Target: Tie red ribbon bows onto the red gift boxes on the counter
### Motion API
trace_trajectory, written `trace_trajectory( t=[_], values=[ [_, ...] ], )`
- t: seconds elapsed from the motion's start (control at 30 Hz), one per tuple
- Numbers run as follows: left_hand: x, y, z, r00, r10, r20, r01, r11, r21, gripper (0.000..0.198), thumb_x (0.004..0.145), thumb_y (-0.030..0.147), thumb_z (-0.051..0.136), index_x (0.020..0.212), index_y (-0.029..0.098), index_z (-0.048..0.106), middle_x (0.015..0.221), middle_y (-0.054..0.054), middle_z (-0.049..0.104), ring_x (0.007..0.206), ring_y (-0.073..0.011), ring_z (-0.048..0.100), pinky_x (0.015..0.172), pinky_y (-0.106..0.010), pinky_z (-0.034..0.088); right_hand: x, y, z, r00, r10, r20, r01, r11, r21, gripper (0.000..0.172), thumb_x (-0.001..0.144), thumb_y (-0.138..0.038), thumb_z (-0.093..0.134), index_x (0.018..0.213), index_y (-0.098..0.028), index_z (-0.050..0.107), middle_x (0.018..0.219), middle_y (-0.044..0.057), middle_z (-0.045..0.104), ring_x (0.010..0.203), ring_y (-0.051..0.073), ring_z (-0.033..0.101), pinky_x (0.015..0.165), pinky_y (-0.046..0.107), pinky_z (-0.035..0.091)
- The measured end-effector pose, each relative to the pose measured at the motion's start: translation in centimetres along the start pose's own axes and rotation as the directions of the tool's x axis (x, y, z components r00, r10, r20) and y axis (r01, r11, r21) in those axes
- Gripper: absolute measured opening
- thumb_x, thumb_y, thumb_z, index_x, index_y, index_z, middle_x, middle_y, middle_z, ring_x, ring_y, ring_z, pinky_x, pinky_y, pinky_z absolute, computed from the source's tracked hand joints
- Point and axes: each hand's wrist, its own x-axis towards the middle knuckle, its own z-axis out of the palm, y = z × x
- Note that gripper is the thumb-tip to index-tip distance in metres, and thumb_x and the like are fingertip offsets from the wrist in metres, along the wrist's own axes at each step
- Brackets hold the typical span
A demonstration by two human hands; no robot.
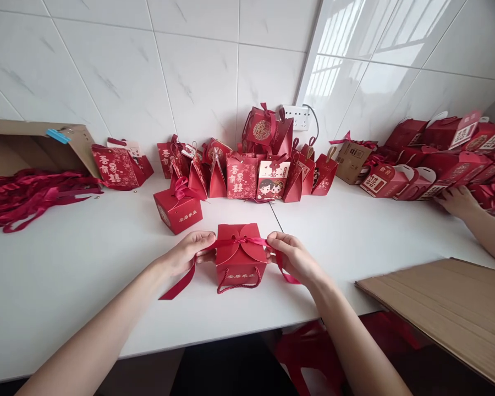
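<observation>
A small red gift box [240,263] with a petal-fold top stands on the white table [86,275] near its front edge. A red ribbon [181,283] runs across the box top, knotted at the middle. My left hand [188,252] pinches the ribbon at the box's left side; its loose end trails down to the left. My right hand [291,256] pinches the ribbon at the right side, and a short tail hangs below it. Both hands are closed on the ribbon and pull outward.
A finished ribboned box [177,210] sits behind left. Several red gift bags and boxes [247,170] crowd the back wall. A pile of red ribbons [28,195] spills from a cardboard box at left. Another person's hand [457,201] reaches among boxes at right. Flat cardboard [445,308] lies front right.
</observation>
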Motion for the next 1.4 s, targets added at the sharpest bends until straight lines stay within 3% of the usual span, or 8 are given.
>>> trace_trajectory(
  t=[0.27, 0.43, 0.57, 0.73, 0.87, 1.0, 1.17, 1.4],
  values=[
    [0.0, -0.5, -0.5, 0.997, 0.021, -0.078, -0.019, 0.999, 0.026, 0.050, 0.066, 0.059, 0.070, 0.054, 0.017, 0.045, 0.053, 0.005, 0.037, 0.044, -0.0058, 0.029, 0.042, -0.021, 0.026, -1.1, -0.8, -1.8, 0.988, -0.069, -0.136, 0.019, 0.940, -0.340, 0.031, 0.078, -0.046, 0.065, 0.074, -0.017, 0.055, 0.059, -0.003, 0.051, 0.056, 0.010, 0.044, 0.055, 0.024, 0.032],
    [0.2, -0.4, -0.8, 0.998, -0.065, 0.014, 0.064, 0.995, 0.072, 0.052, 0.062, 0.061, 0.071, 0.052, 0.017, 0.045, 0.053, 0.004, 0.038, 0.049, -0.0087, 0.037, 0.044, -0.022, 0.030, -1.9, -1.1, -2.4, 0.984, -0.060, -0.167, -0.046, 0.824, -0.564, 0.041, 0.077, -0.057, 0.060, 0.074, -0.016, 0.058, 0.058, -0.003, 0.048, 0.049, 0.008, 0.035, 0.045, 0.023, 0.025],
    [-1.1, -0.2, -0.1, 0.988, -0.115, 0.102, 0.103, 0.988, 0.114, 0.050, 0.064, 0.062, 0.069, 0.057, 0.016, 0.052, 0.056, 0.001, 0.047, 0.048, -0.0076, 0.034, 0.042, -0.022, 0.017, -2.8, -0.8, -2.1, 0.990, 0.070, -0.122, -0.124, 0.842, -0.525, 0.046, 0.074, -0.062, 0.059, 0.066, -0.017, 0.054, 0.057, -0.003, 0.045, 0.044, 0.006, 0.024, 0.040, 0.022, 0.015],
    [-4.1, -0.5, 0.9, 0.970, -0.132, 0.204, 0.107, 0.986, 0.129, 0.051, 0.068, 0.063, 0.065, 0.058, 0.017, 0.044, 0.051, 0.005, 0.042, 0.044, -0.0049, 0.023, 0.042, -0.022, 0.012, -5.7, -1.2, -1.8, 0.997, 0.057, -0.042, -0.071, 0.832, -0.551, 0.047, 0.074, -0.061, 0.061, 0.059, -0.017, 0.053, 0.055, -0.003, 0.040, 0.047, 0.007, 0.023, 0.045, 0.024, 0.015],
    [-5.4, -0.9, 1.5, 0.977, -0.117, 0.177, 0.088, 0.983, 0.160, 0.052, 0.069, 0.064, 0.063, 0.058, 0.019, 0.040, 0.047, 0.006, 0.036, 0.043, -0.0054, 0.022, 0.041, -0.022, 0.012, -6.6, -0.8, -1.5, 0.996, 0.078, -0.039, -0.086, 0.833, -0.547, 0.047, 0.073, -0.062, 0.060, 0.061, -0.018, 0.054, 0.057, -0.002, 0.045, 0.049, 0.009, 0.031, 0.047, 0.025, 0.020],
    [-5.4, -1.1, 1.8, 0.986, -0.103, 0.128, 0.075, 0.976, 0.203, 0.052, 0.070, 0.064, 0.061, 0.057, 0.019, 0.039, 0.049, 0.006, 0.038, 0.043, -0.0056, 0.024, 0.042, -0.022, 0.016, -6.0, -0.3, -1.9, 0.997, 0.059, 0.045, -0.029, 0.872, -0.489, 0.040, 0.074, -0.055, 0.064, 0.065, -0.017, 0.058, 0.060, -0.001, 0.051, 0.057, 0.011, 0.041, 0.056, 0.026, 0.030],
    [-5.8, 0.3, 2.0, 0.985, -0.108, 0.134, 0.062, 0.948, 0.311, 0.041, 0.079, 0.053, 0.056, 0.063, 0.017, 0.048, 0.060, 0.002, 0.050, 0.057, -0.0100, 0.045, 0.056, -0.023, 0.036, -6.5, -1.5, -2.2, 0.994, -0.010, 0.110, 0.051, 0.925, -0.376, 0.032, 0.079, -0.047, 0.065, 0.068, -0.018, 0.062, 0.064, 0.001, 0.056, 0.061, 0.012, 0.049, 0.058, 0.026, 0.038],
    [-6.8, 3.7, 2.7, 0.990, -0.117, 0.075, 0.071, 0.891, 0.449, 0.032, 0.086, 0.042, 0.049, 0.065, 0.018, 0.048, 0.061, 0.002, 0.052, 0.061, -0.0112, 0.048, 0.062, -0.024, 0.038, -6.4, -3.2, 1.5, 0.952, -0.206, 0.227, 0.271, 0.912, -0.310, 0.010, 0.081, -0.033, 0.067, 0.082, -0.025, 0.074, 0.112, 0.004, 0.068, 0.096, 0.019, 0.062, 0.076, 0.030, 0.048]
  ],
)
